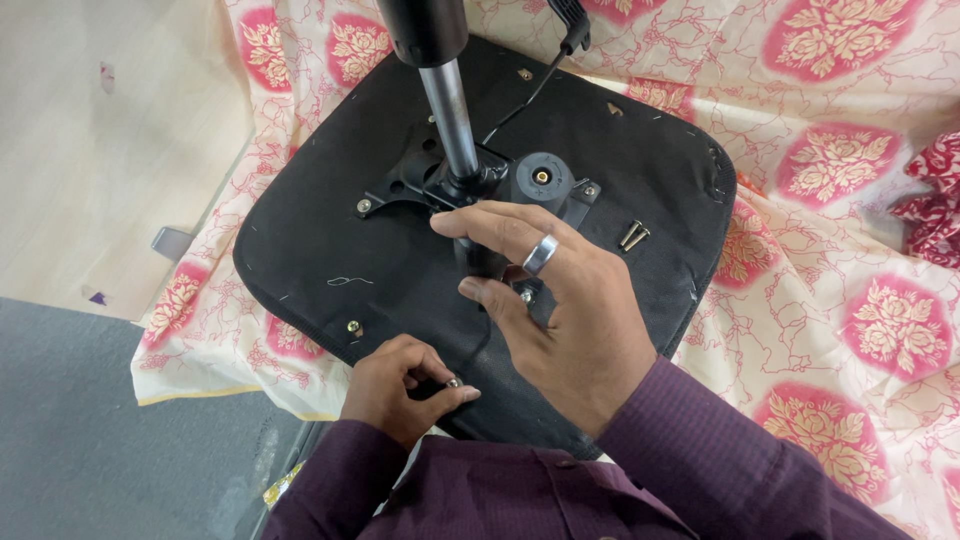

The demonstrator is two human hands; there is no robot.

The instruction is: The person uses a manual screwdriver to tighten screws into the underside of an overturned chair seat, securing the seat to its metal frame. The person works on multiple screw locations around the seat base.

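Observation:
A black padded chair seat (330, 240) lies upside down on a bed. Its black metal mounting plate (405, 175) carries a chrome gas cylinder (452, 115) that rises toward me. My right hand (560, 310), with a silver ring on one finger, rests on the plate's near end, its fingers curved over the mechanism. My left hand (400, 390) pinches a small bolt (454, 382) at the seat's near edge. Two loose screws (633, 236) lie on the seat to the right. A black knob (541, 177) sits beside the cylinder.
The bed is covered by a cream sheet (830, 250) with pink flower medallions. A black lever and cable (560, 40) run off the seat's far side. Pale floor (110, 150) lies to the left, grey floor (100, 430) below it. Dark red cloth (935, 200) sits at the right edge.

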